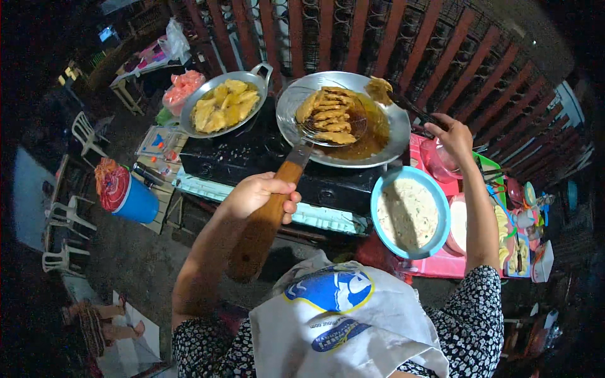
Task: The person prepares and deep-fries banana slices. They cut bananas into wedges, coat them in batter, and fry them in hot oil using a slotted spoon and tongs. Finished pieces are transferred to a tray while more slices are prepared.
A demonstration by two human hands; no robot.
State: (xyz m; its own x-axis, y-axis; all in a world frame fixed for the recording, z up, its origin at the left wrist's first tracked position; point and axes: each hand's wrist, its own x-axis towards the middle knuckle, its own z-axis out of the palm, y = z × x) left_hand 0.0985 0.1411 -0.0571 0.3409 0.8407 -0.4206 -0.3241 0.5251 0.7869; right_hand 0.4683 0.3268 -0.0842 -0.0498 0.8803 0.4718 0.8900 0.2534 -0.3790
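Observation:
My left hand (pixel 261 195) is wrapped round the long wooden handle (pixel 257 239) of a wire strainer. The strainer's basket holds several browned fried pieces (pixel 331 113) over the left side of a wide metal wok (pixel 397 132). Brown oil (pixel 376 135) lies in the wok beneath and beside it. In my right hand (pixel 452 135), the fingers close on dark tongs (pixel 416 108). At their far end, a browned fried piece (pixel 380 90) is by the wok's upper right rim. The tongs' exact grip on that piece is too dark to make out.
A second pan (pixel 188 120) with yellow frying pieces stands left on the black stove (pixel 220 157). A blue basin (pixel 377 230) of pale batter sits near right, beside a pink-covered table with bowls. Red slats (pixel 324 38) rise behind. A blue bucket (pixel 140 200) stands far left.

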